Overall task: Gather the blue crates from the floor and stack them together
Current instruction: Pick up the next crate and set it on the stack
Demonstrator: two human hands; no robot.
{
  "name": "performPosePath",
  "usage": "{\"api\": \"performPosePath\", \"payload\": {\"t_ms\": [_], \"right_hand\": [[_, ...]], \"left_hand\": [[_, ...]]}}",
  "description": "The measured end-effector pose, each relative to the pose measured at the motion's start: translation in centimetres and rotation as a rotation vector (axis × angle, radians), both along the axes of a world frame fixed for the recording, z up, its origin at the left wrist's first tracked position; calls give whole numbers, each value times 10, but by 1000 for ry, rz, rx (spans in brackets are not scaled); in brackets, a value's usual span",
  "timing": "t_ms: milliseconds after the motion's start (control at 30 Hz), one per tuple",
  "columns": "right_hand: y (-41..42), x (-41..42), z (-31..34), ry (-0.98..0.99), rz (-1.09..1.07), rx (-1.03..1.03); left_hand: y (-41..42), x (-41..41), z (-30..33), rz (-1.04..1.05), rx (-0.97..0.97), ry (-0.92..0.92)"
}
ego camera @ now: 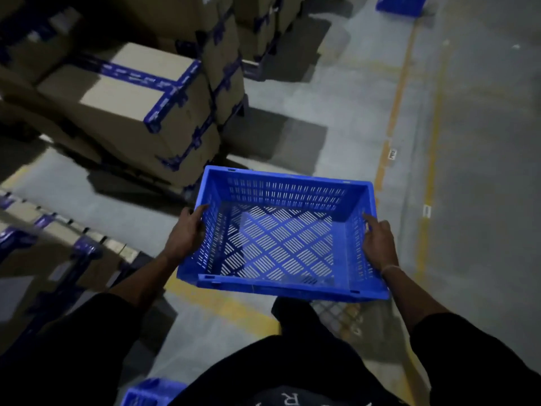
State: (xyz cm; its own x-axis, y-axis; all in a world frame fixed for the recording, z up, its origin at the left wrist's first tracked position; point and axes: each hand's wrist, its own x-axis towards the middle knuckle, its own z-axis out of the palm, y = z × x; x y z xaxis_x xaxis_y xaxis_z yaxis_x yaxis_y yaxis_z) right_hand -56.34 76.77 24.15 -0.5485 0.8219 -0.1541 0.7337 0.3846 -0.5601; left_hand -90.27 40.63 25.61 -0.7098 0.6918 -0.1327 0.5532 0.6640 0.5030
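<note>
1. The grey concrete warehouse floor (336,118), marked with worn yellow painted lines (395,104), fills most of the view.
2. Stacks of brown cardboard boxes sealed with blue tape (131,95) stand on the left.
3. An empty blue perforated plastic crate (281,230) is carried in the air in front of the person, off the floor and roughly level.
4. The left hand (187,230) grips the crate's left wall, fingers curled over its rim; the right hand (379,244) holds the right wall, thumb inside.
5. A second blue crate (399,4) sits on the floor far ahead, and part of a third blue crate (149,392) shows at the bottom edge.
6. Judged from this, gathering is under way: one crate is lifted, no stack is visible, and at least the far crate remains to collect.
</note>
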Motion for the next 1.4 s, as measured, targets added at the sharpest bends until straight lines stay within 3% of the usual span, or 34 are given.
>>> {"api": "performPosePath", "payload": {"t_ms": [600,1067,1400], "right_hand": [[286,-84,32,17,-229,2],[510,-237,26,75,-380,22],[677,-325,24,62,-389,41]], "left_hand": [[360,-148,21,-150,115,2],[638,-333,19,-290,125,-163],[829,-435,20,-309,105,-92]]}}
